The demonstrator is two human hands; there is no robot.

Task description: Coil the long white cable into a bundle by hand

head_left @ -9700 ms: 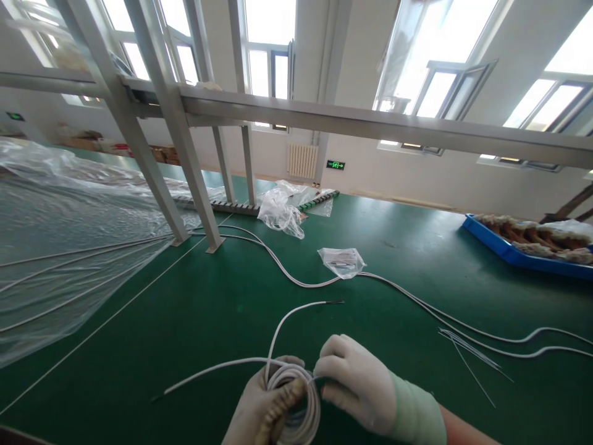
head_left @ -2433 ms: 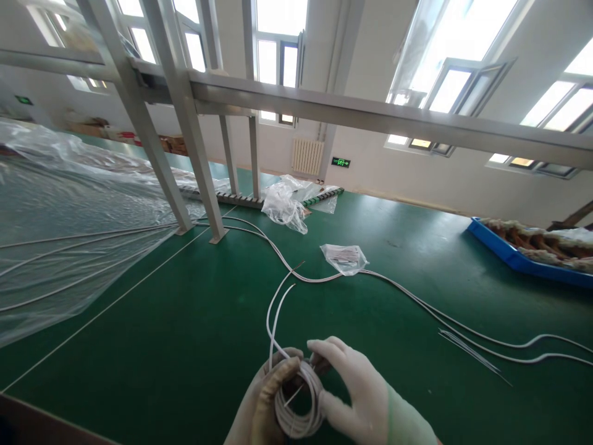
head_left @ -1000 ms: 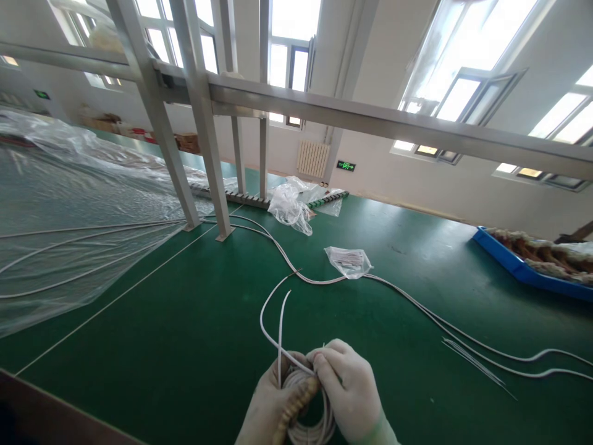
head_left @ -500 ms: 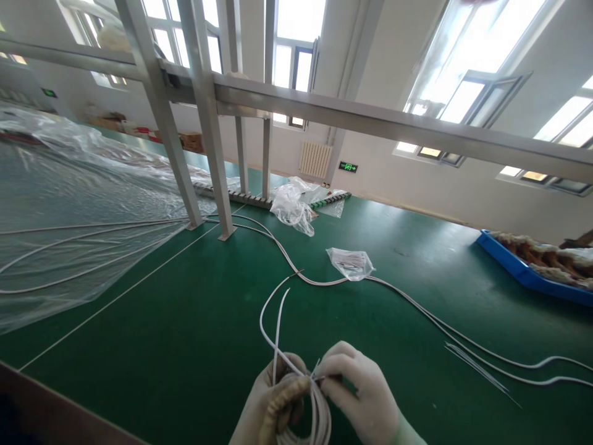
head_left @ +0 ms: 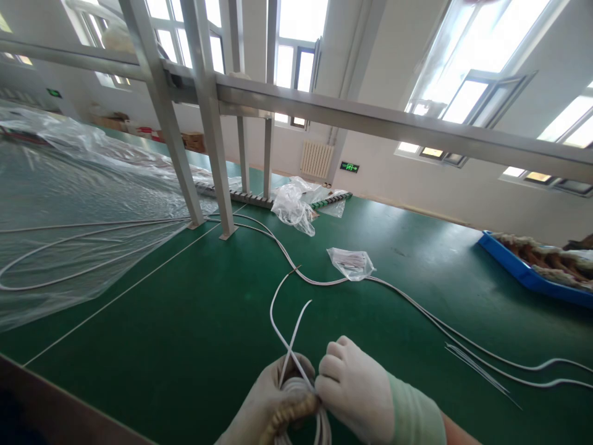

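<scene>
A coil of white cable (head_left: pixel 323 426) is in my left hand (head_left: pixel 278 395), near the bottom of the head view. The gloved fingers and thumb wrap around the bundle. Two cable ends rise from it and cross; the longer one (head_left: pixel 273 303) bends up to a bare dark tip, and the shorter one (head_left: pixel 300 318) leans right. My right hand (head_left: pixel 349 386), gloved in white with a pale green cuff, is closed against the coil's right side. Its fingertips are turned inward, and whatever they pinch is hidden.
Long white cables (head_left: pixel 421 309) snake across the green tabletop (head_left: pixel 185 346). A clear bag of thin strips (head_left: pixel 351 262) lies ahead; loose thin strips (head_left: pixel 482 374) lie right. Metal frame posts (head_left: pixel 215 148) stand left beside plastic sheeting (head_left: pixel 92 198). A blue tray (head_left: pixel 523 278) sits far right.
My right hand has turned over and its fingers have closed up, hiding the thin tie end seen beside them. The shorter cable end has swung right and now crosses the longer one.
</scene>
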